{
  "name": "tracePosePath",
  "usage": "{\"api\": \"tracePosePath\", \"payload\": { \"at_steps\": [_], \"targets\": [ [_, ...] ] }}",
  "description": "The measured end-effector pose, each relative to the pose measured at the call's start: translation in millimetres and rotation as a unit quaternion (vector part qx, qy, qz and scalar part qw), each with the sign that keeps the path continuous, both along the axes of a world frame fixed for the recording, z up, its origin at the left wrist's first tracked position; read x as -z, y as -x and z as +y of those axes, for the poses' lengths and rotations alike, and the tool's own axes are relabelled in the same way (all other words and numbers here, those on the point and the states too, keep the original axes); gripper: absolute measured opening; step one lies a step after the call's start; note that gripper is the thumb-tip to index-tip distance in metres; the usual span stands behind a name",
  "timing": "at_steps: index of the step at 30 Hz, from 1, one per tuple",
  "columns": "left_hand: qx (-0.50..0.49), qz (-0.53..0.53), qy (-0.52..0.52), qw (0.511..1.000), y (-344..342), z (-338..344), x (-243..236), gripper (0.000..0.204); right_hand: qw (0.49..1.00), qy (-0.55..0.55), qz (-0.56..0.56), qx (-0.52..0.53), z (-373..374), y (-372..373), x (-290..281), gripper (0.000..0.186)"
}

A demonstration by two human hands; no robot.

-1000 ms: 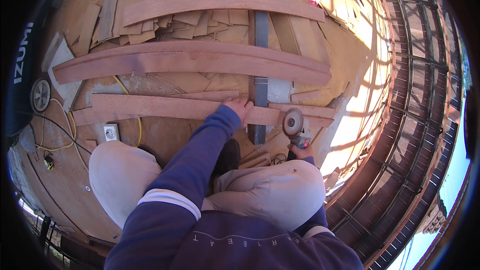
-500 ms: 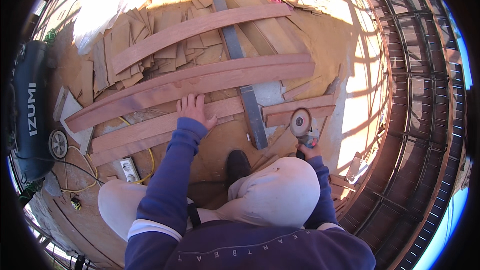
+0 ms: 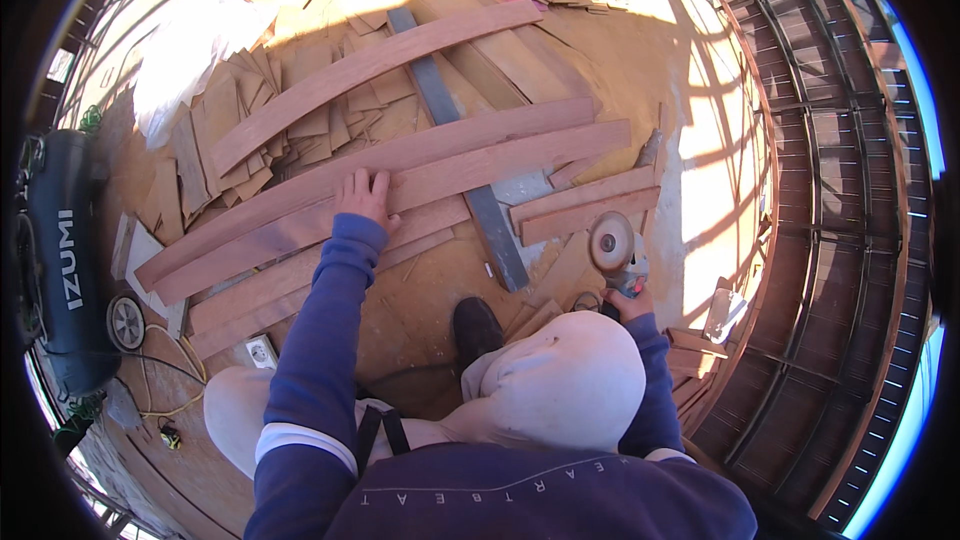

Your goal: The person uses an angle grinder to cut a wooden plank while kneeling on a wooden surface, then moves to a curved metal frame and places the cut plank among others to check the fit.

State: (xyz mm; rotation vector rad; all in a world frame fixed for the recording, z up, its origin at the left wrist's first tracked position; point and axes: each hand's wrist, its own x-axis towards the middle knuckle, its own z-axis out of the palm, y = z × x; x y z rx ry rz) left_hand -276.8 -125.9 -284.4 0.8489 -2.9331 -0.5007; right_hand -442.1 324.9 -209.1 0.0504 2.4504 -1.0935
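1. Left hand (image 3: pixel 366 202) half-open across the front plank (image 3: pixel 510 158), fingers towards its far edge, thumb by the near one; whether it grips, I can't tell
2. Right hand (image 3: pixel 630 304) wrapped round the angle grinder (image 3: pixel 628 275), its disc just beside the short boards (image 3: pixel 590 218)
3. Front plank alongside the rear plank (image 3: pixel 490 130), both crossing the dark bar (image 3: pixel 495 240)
4. Sunlit floor (image 3: pixel 715 180) running between grinder and slatted structure (image 3: pixel 820 250)
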Motion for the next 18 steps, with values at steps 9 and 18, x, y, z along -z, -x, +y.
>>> {"api": "tracePosePath", "payload": {
  "at_steps": [9,18],
  "targets": [
    [0.093,0.052,-0.195,0.975,33.2,133.2,23.9,0.073,0.997,-0.022,-0.012,-0.080,-8.0,2.3,-4.8,0.037],
    [0.083,-0.074,-0.148,0.983,32.4,125.3,27.9,0.074,0.974,-0.169,-0.049,-0.140,-24.7,17.9,25.1,0.063]
  ]
}}
